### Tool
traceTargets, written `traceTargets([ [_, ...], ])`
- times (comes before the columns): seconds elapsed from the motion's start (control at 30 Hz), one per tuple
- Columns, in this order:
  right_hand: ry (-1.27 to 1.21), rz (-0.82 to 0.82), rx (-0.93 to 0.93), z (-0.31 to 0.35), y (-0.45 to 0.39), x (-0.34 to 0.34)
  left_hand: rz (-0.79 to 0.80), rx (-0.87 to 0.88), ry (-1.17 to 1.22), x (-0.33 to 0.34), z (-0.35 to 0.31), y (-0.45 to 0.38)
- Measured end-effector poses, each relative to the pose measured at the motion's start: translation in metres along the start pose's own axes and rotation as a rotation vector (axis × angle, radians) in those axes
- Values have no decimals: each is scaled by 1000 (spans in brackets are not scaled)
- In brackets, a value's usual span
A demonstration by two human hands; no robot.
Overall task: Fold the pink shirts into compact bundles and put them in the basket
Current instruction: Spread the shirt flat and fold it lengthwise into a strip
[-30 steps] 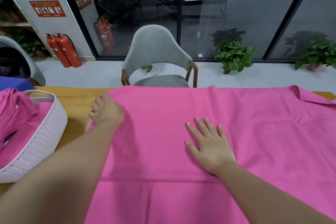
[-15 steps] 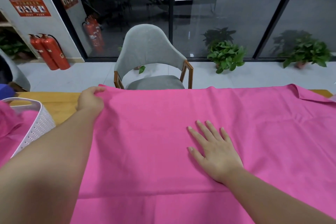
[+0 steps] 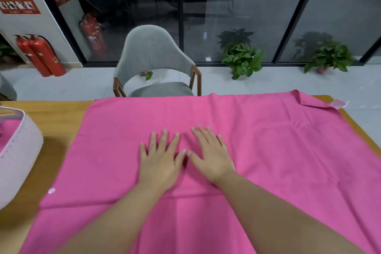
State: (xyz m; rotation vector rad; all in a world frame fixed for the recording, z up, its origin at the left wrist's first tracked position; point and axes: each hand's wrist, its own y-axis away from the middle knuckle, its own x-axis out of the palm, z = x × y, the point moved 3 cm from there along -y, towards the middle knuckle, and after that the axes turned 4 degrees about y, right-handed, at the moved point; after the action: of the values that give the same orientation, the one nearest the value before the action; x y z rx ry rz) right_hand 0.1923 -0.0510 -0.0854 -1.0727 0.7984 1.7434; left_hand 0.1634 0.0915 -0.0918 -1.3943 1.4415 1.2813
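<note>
In the head view, a pink shirt (image 3: 268, 150) lies spread flat over most of a wooden bench (image 3: 61, 113), covering it from near the left-centre across to the right edge and running off the near edge of the picture. Its far edge lies along the far side of the bench, and at the far right corner a collar-like flap (image 3: 315, 100) is turned over. A fold line crosses the cloth near the wrists, running left to right.

Both hands lie on the shirt at its middle, palms down. The left hand (image 3: 159, 160) is released, its fingers straight and spread, pressing flat on the cloth. The right hand (image 3: 212, 154) is just beside it, likewise released with straight spread fingers flat on the cloth. The two thumbs point toward each other and their tips look to be touching or almost so. Both bare forearms reach in from the near edge.

At the left edge of the bench stands a white perforated basket (image 3: 18, 159), only partly in view, well apart from the hands; pink cloth (image 3: 7, 132) shows inside it. A strip of bare wood separates the basket from the left edge of the shirt.

Beyond the bench a grey chair (image 3: 153, 53) with wooden arms faces it. Two red fire extinguishers (image 3: 41, 55) stand against the wall at far left, and two green potted plants (image 3: 243, 60) sit on the floor by the dark glass wall at far right.
</note>
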Motion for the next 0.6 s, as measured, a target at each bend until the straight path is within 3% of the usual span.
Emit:
traceTargets([
  [0.07, -128, -61, 52, -11, 5, -12, 33, -14, -32, 2, 1, 1],
  [0.2, 111, -159, 264, -69, 23, -48, 6, -67, -88, -8, -22, -4],
  [0.3, 229, -118, 402, -128, 43, -76, -58, -15, 17, -6, -82, -7],
  [0.4, 258, -120, 529, -181, 64, -101, 2, 39, 77, 16, -139, -8],
  [0.6, 291, -58, 580, -255, 119, -103, -25, 45, -84, 39, -143, -10],
])
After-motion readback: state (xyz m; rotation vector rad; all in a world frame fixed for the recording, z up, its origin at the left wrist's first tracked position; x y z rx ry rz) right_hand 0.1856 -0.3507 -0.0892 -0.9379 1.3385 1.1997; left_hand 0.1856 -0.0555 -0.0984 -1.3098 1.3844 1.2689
